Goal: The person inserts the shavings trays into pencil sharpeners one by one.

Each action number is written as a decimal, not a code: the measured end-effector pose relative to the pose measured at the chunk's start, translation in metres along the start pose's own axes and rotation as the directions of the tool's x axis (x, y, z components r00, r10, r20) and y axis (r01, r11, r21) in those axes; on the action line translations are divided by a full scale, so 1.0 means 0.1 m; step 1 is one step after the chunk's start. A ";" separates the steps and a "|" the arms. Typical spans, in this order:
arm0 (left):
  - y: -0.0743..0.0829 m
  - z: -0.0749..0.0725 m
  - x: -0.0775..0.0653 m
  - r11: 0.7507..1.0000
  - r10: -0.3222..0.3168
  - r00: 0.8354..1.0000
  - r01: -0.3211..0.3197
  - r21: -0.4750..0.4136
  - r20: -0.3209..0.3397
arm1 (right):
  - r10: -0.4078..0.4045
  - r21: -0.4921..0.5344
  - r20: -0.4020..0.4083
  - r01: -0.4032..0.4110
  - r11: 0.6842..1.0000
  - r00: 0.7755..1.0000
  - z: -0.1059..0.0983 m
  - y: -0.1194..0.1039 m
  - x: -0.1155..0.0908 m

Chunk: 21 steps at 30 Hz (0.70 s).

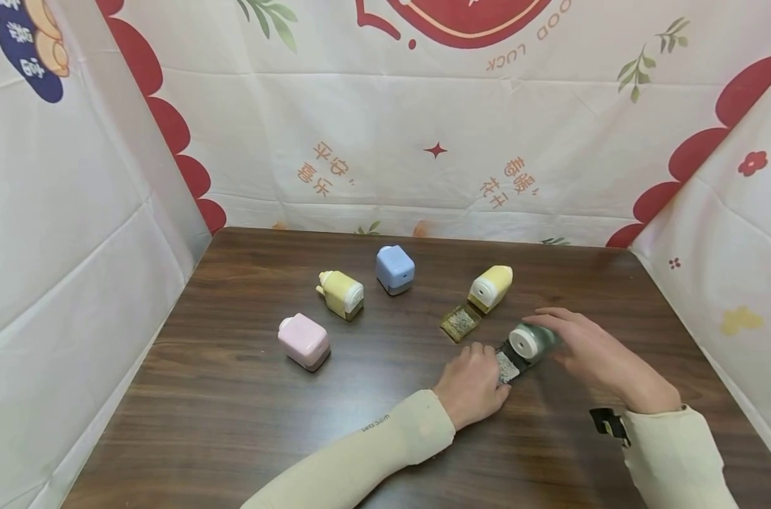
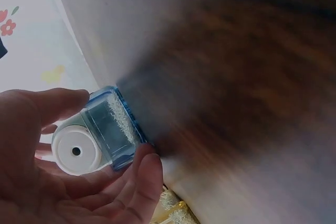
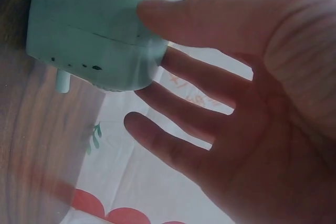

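Observation:
A green pencil sharpener point(image 1: 540, 341) with a round white front is on the right part of the table, its see-through shavings drawer point(image 1: 509, 362) pulled out toward the left. My left hand point(image 1: 471, 385) pinches that drawer by its sides, thumb opposite fingers; pale shavings point(image 2: 122, 118) lie inside. My right hand point(image 1: 589, 350) holds the sharpener's body, thumb on one side and fingers behind it, the lower fingers spread in the right wrist view. Just beyond the left hand is a yellow sharpener point(image 1: 495, 283), its drawer point(image 1: 459, 323) open with shavings in it.
On the left part of the table stand a pink sharpener point(image 1: 304, 341), another yellow sharpener point(image 1: 342, 291) and a blue sharpener point(image 1: 395, 267). White printed cloth point(image 1: 385, 141) hangs behind the dark wooden table point(image 1: 232, 396) and along both sides.

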<state>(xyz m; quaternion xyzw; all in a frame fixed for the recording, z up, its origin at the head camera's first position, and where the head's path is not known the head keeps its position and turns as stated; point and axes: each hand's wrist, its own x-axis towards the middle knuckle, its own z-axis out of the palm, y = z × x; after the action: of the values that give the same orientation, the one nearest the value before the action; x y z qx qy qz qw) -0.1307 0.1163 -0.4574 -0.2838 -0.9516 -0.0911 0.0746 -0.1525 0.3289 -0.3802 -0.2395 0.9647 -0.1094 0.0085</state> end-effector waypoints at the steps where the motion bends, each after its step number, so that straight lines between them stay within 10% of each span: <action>1: 0.00 0.00 0.00 1.000 0.000 1.000 0.000 -0.004 -0.005 | -0.006 0.001 -0.014 0.006 1.000 1.000 0.01 0.00 0.01; 21: 0.02 0.03 0.16 1.000 0.001 1.000 0.000 -0.022 0.023 | 0.058 -0.018 -0.063 -0.060 0.998 0.996 0.07 -0.01 0.06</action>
<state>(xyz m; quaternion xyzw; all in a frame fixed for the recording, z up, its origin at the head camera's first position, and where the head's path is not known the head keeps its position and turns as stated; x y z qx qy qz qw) -0.1429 0.1270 -0.4574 -0.2859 -0.9513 -0.0984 0.0605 -0.1568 0.3245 -0.3864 -0.2075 0.9722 -0.1068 -0.0207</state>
